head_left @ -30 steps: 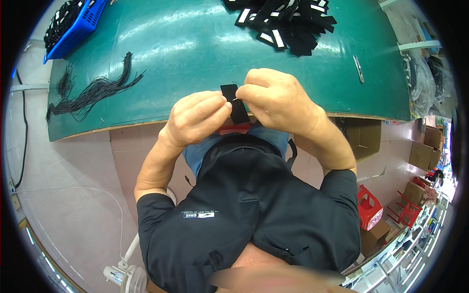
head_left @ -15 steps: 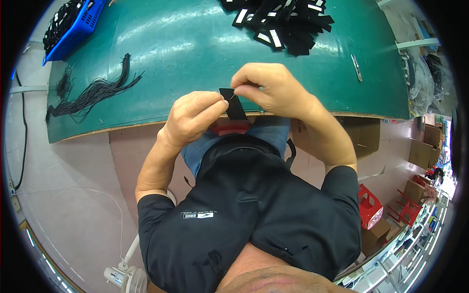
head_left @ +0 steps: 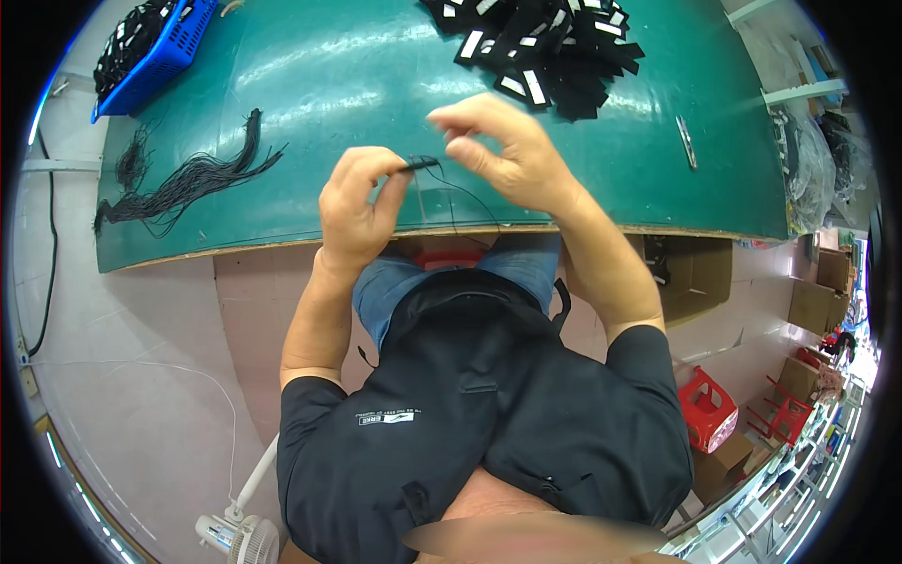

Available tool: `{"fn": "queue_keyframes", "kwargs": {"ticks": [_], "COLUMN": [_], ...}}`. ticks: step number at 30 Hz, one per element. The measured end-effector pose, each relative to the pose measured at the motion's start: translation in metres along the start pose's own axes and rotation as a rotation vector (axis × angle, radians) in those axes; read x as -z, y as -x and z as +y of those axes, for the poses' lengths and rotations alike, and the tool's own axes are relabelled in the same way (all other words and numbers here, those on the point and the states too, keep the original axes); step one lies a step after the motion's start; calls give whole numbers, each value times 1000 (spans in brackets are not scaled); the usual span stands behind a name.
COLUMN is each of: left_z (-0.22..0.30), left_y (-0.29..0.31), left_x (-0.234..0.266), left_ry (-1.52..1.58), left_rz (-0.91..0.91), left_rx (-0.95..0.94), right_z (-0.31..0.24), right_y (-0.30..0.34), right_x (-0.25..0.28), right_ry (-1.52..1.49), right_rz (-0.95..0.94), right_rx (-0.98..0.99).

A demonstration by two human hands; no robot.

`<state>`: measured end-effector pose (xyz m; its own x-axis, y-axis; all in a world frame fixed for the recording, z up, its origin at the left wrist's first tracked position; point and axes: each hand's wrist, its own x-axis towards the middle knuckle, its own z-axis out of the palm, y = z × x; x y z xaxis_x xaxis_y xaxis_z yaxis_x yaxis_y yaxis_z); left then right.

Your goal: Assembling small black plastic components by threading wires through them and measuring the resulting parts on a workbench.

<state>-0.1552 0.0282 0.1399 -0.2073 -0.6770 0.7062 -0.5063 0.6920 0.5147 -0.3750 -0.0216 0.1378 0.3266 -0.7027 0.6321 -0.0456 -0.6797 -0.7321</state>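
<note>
Near the front edge of the green table, my left hand [head_left: 360,202] pinches a small black fabric strip [head_left: 423,164] between thumb and fingers. The strip is held almost edge-on. A loose dark thread [head_left: 476,195] trails from it and curves down toward the table edge. My right hand [head_left: 507,155] is just right of the strip and apart from it. Its thumb and fingers are spread, slightly blurred, and nothing shows between them.
The green table [head_left: 310,122] carries a heap of black strips with white patches [head_left: 554,52] at the far side. Bundled black threads [head_left: 188,188] lie left, below a filled blue basket [head_left: 169,66]. A slim metal tool [head_left: 687,143] lies right; a cardboard box [head_left: 695,277] stands below.
My right hand has left the strip, moving up and opening. My left hand has raised and turned the strip from hanging flat to edge-on; the trailing thread now shows.
</note>
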Motion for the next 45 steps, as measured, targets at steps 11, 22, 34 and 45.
{"fn": "queue_keyframes", "kwargs": {"ticks": [11, 22, 34, 45], "left_z": [-1, -44, -100, -121], "left_y": [-2, -6, 4, 20], "left_x": [-34, -30, 17, 41], "left_ry": [540, 401, 506, 268], "left_rz": [192, 353, 466, 583], "left_rx": [545, 655, 752, 760], "right_z": [7, -52, -97, -78], "right_y": [6, 1, 191, 287], "right_x": [-40, 12, 283, 372], "right_ry": [366, -193, -371, 207], "right_rz": [241, 564, 1079, 1507], "right_rx": [317, 419, -82, -234]}}
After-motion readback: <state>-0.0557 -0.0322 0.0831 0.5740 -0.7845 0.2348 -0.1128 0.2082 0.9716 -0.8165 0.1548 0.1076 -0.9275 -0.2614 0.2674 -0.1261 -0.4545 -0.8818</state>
